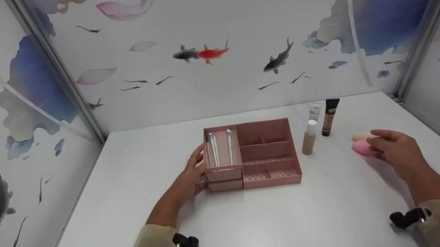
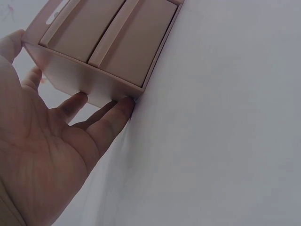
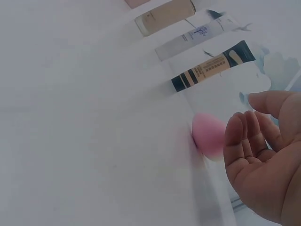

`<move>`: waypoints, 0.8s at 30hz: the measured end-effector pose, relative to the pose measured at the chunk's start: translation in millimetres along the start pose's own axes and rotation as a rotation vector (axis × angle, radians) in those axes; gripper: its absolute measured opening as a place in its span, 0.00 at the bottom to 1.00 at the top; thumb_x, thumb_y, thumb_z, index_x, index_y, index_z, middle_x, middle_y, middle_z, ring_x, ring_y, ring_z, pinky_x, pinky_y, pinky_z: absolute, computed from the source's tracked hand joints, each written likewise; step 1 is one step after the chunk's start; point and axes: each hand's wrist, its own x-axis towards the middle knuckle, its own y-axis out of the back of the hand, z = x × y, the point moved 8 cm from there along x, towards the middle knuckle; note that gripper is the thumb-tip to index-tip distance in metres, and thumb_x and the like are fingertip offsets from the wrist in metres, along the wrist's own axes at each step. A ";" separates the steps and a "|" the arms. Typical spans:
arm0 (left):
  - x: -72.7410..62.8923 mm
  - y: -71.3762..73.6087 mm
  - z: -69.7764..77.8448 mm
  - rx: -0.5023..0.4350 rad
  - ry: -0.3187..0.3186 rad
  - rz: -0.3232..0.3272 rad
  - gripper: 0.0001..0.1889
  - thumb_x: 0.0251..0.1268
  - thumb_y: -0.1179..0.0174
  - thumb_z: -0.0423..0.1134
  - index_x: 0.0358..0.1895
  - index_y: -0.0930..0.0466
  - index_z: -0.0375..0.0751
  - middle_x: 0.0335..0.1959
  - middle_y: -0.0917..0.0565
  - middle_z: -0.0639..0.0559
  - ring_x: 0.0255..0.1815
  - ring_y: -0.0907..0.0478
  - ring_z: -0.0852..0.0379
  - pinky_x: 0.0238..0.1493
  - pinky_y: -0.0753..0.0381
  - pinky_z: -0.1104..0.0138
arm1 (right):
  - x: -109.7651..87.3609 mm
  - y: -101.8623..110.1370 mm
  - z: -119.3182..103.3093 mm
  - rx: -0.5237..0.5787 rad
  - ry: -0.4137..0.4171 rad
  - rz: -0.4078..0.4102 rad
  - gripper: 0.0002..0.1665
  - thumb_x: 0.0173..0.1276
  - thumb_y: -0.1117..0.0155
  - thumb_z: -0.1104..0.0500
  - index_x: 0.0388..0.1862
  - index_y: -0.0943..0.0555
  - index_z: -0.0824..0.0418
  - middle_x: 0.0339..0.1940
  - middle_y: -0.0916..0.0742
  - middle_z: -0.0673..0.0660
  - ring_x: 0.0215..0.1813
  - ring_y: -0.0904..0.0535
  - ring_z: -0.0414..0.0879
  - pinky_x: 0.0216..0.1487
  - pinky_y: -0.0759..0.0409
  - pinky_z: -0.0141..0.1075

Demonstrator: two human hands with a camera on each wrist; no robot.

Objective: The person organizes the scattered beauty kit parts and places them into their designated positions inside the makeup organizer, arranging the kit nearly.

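Note:
A pink desk organizer [image 1: 268, 151] stands mid-table, with several slim white sticks [image 1: 230, 143] in its top left tray. Straight fingertips of my left hand [image 1: 185, 181] touch the organizer's left side wall; the left wrist view shows that wall and two drawer fronts [image 2: 136, 42]. Over on the right, my right hand [image 1: 400, 153] is at a pink makeup sponge [image 1: 360, 148] and a beige sponge [image 1: 361, 136]. Its fingers bend loosely, with a gap to the thumb. In the right wrist view the pink sponge [image 3: 207, 134] sits just beyond the fingers, partly hidden by them.
Right of the organizer stand a foundation bottle [image 1: 308, 141] with a white cap, a white tube [image 1: 314, 110] and a black-capped beige tube [image 1: 329, 121]. Printed panels [image 1: 216, 94] wall the white table [image 1: 259, 229] at the back and both sides.

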 end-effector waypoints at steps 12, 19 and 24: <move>-0.6 -0.1 -0.9 0.000 0.018 0.014 0.30 0.81 0.51 0.67 0.78 0.51 0.97 0.90 0.54 0.58 0.90 0.46 0.40 0.82 0.35 0.37 | 7.9 11.7 16.7 -0.047 -0.031 0.020 0.43 0.73 0.29 0.36 0.80 0.29 0.51 0.53 0.20 0.41 0.49 0.14 0.36 0.52 0.12 0.27; -1.7 -0.6 -0.2 0.001 0.012 0.006 0.31 0.82 0.52 0.66 0.80 0.53 0.95 0.90 0.56 0.56 0.90 0.47 0.38 0.82 0.36 0.37 | 10.1 10.9 21.8 -0.127 -0.046 0.007 0.49 0.74 0.31 0.34 0.85 0.34 0.54 0.67 0.21 0.51 0.51 0.15 0.36 0.50 0.14 0.24; -3.2 -0.4 0.6 0.001 -0.014 -0.016 0.31 0.83 0.52 0.67 0.80 0.54 0.94 0.90 0.56 0.55 0.89 0.46 0.37 0.83 0.37 0.36 | 10.9 8.9 22.2 -0.183 -0.021 -0.018 0.51 0.75 0.33 0.35 0.86 0.37 0.59 0.79 0.28 0.62 0.51 0.17 0.33 0.48 0.15 0.21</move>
